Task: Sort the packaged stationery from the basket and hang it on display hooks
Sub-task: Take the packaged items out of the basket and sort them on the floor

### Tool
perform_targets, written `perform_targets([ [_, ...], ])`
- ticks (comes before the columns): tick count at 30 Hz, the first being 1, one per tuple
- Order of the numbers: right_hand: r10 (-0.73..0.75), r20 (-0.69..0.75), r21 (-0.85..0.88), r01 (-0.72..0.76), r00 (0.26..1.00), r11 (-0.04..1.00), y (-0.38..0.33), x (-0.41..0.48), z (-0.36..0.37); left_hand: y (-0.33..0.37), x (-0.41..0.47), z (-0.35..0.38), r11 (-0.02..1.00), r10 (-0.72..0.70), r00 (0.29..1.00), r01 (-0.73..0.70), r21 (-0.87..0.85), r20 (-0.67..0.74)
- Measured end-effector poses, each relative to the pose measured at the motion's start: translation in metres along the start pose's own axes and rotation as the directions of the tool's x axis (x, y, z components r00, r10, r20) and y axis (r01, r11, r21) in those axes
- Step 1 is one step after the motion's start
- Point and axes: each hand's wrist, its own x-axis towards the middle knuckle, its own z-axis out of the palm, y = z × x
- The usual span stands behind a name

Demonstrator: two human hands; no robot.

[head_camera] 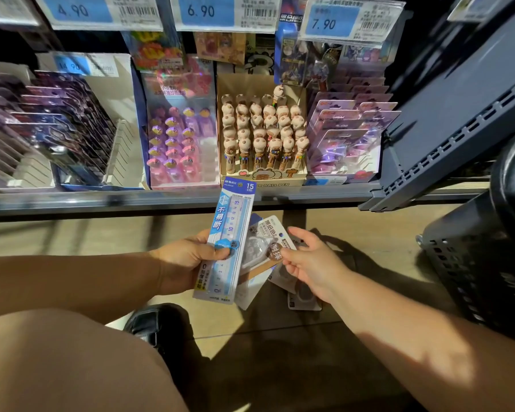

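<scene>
Grey metal shelf (161,200): dark carded packs (66,123) in tiered tray left, pink pen box (180,173), ball pen box (262,173) beside it, pink carded packs (345,135) right. Tan floor (72,236): black basket (482,263) right, black shoe (155,322).

Single head view, forward and down, close over hands before shelf (173,200).

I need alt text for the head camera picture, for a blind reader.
A person's left hand grips a blue ruler pack while the right hand pinches a smaller pack behind it. Ahead, a shop shelf holds a box of character pens under price tags; a black basket stands at right.
</scene>
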Motion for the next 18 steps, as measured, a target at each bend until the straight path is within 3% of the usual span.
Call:
perform_targets([
  [9,0.012,-0.234,0.205,0.037,0.972,0.978,-0.012,0.015,-0.025,-0.004,0.0,-0.01,0.998,0.016,0.998,-0.013,0.057,-0.057],
  [13,-0.018,-0.343,0.064,0.043,0.939,0.997,-0.007,0.023,-0.051,-0.007,0.002,-0.016,0.997,0.03,0.992,-0.021,0.076,-0.121],
  [18,-0.109,-0.376,-0.195,0.037,0.92,0.98,0.003,0.027,-0.075,-0.01,0.005,-0.016,0.994,0.041,0.986,-0.024,0.105,-0.159],
])
